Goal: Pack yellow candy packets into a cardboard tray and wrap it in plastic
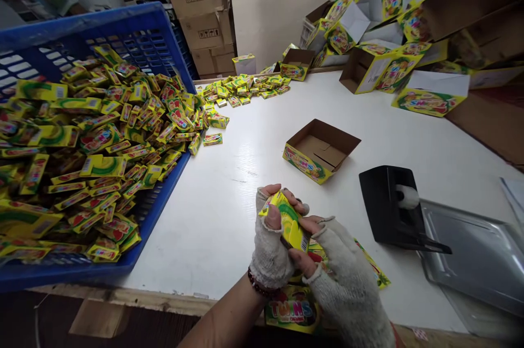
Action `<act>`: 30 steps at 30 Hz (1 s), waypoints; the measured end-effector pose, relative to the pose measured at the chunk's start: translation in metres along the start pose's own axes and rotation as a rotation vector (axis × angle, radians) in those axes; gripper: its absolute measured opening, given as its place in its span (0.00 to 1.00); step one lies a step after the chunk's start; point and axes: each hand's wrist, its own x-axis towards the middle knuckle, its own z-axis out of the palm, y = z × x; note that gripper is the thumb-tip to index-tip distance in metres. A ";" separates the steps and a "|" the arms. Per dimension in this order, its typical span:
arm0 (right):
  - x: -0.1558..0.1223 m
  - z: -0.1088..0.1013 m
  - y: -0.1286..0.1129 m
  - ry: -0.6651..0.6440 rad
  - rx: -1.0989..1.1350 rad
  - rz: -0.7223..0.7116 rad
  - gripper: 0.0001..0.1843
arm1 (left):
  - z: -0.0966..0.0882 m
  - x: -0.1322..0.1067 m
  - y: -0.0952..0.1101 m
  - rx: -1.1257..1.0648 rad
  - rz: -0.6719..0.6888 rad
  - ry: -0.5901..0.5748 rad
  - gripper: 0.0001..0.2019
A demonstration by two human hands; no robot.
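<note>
My left hand [272,249], in a white fingerless glove, is closed round a small yellow and green box [291,223], with the thumb on its upper face. At the near end of that box, the fingers and thumb of my right hand [344,271], gloved the same way, pinch it. Below my hands, at the table's front edge, a yellow printed carton [292,310] marked TWINS is partly hidden by my wrists. Beyond my hands stands an open-topped brown and yellow display box [319,146].
On the left, a blue crate [164,195] is heaped with small yellow boxes; more boxes [245,86] lie scattered behind it. A black tape dispenser [387,206] and a clear plastic tray [470,249] sit on the right. Display cartons [368,69] pile up at the back right.
</note>
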 end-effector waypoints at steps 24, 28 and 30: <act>-0.003 0.003 0.015 0.000 0.084 -0.258 0.20 | -0.021 0.005 -0.005 0.240 0.167 -0.196 0.25; -0.002 0.004 0.009 0.038 0.029 -0.209 0.22 | -0.019 0.002 -0.006 0.235 0.163 -0.199 0.20; -0.002 0.003 0.009 0.035 0.028 -0.213 0.23 | -0.016 0.001 -0.004 0.184 0.129 -0.189 0.17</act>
